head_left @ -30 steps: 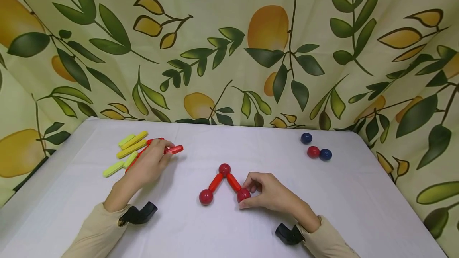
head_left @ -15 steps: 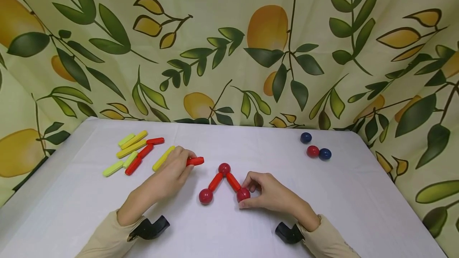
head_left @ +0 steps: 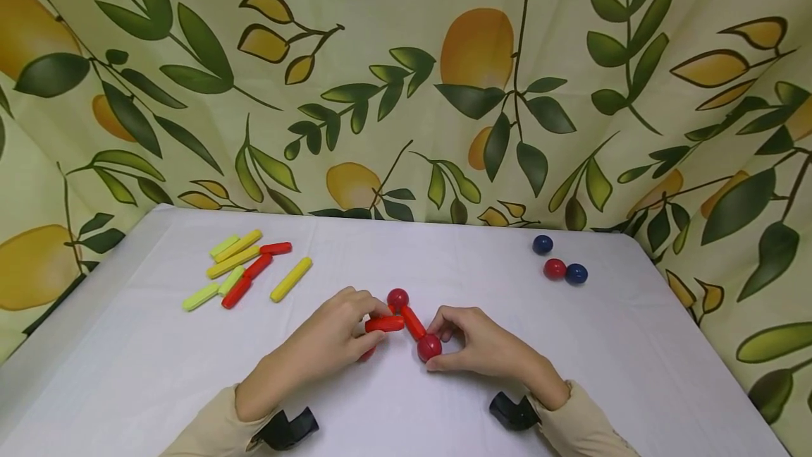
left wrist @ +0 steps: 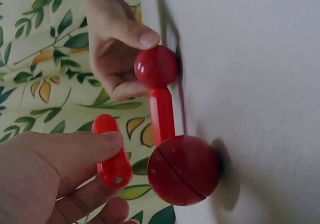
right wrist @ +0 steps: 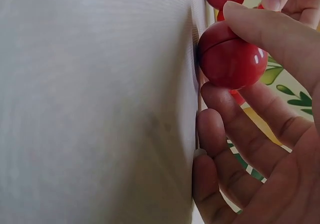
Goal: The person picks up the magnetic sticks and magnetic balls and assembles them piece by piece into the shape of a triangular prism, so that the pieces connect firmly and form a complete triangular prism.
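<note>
Between thumb and fingers, my left hand (head_left: 333, 330) pinches a short red magnetic rod (head_left: 384, 324), lifted over the left side of a V of red balls and rods. A small metal dot shows on the rod's end (left wrist: 118, 180) in the left wrist view. The V's top ball (head_left: 397, 298) points away from me. Its right rod (head_left: 414, 323) runs down to a red ball (head_left: 429, 348), which my right hand (head_left: 478, 344) holds with thumb and fingers against the tabletop. Most of the left ball (head_left: 366, 355) and left rod is hidden behind my left hand.
At the far left of the white table (head_left: 406, 415) lie several yellow-green and red rods (head_left: 237, 293), with a yellow rod (head_left: 291, 279) apart from them. Two blue balls (head_left: 576, 273) and a red ball (head_left: 555, 269) sit at the far right. A patterned curtain (head_left: 380, 90) hangs behind.
My left hand has carried the red rod from the rod pile rightward and nearer to me, over the V. The yellow rod it covered now shows. My right hand has barely moved.
</note>
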A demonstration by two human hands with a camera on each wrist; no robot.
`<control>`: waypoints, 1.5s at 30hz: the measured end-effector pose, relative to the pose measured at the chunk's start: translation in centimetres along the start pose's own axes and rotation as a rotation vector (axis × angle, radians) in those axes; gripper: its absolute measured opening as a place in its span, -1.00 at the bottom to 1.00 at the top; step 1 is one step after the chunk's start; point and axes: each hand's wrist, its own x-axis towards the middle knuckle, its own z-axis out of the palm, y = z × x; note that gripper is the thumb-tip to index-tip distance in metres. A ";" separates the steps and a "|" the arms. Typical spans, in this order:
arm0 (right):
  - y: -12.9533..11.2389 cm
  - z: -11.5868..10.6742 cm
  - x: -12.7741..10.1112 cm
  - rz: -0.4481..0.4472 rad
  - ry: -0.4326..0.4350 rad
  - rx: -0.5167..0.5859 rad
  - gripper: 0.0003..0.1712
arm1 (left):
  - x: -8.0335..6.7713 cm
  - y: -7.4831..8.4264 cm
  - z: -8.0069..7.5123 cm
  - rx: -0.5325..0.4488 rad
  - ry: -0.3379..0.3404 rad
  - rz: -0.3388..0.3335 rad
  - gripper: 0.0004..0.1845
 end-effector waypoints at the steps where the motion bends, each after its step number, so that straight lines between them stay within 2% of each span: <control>1: 0.0 0.0 0.0 0.003 -0.001 0.001 -0.62 | 0.0 0.0 0.1 -0.002 -0.001 0.005 -0.78; 8: -0.1 0.0 0.0 0.010 0.003 -0.003 -0.62 | 0.1 0.1 0.7 -0.021 -0.042 -0.018 -0.77; 18: -0.1 0.1 0.1 0.012 -0.001 -0.007 -0.62 | 0.2 0.2 1.6 0.054 -0.065 0.045 -0.77; 25: -0.2 0.1 0.1 0.017 0.000 -0.003 -0.62 | 0.2 0.2 2.3 0.134 -0.053 0.095 -0.78; 29: -0.2 0.1 0.1 0.018 -0.001 -0.002 -0.62 | 0.2 0.3 2.3 0.142 -0.056 0.083 -0.78; 32: -0.2 0.1 0.1 0.007 -0.003 0.002 -0.61 | 0.1 0.2 2.0 0.113 -0.089 0.057 -0.74; 36: -0.2 0.2 0.1 0.000 -0.007 0.004 -0.61 | 0.0 0.0 0.7 0.048 -0.157 -0.021 -0.68; 39: -0.2 0.2 0.1 0.009 -0.009 0.003 -0.61 | -0.1 -0.3 -0.3 0.051 -0.203 -0.073 -0.67; 45: -0.1 0.2 0.1 0.019 -0.011 0.001 -0.61 | -0.2 -0.9 -1.3 0.058 -0.320 -0.116 -0.61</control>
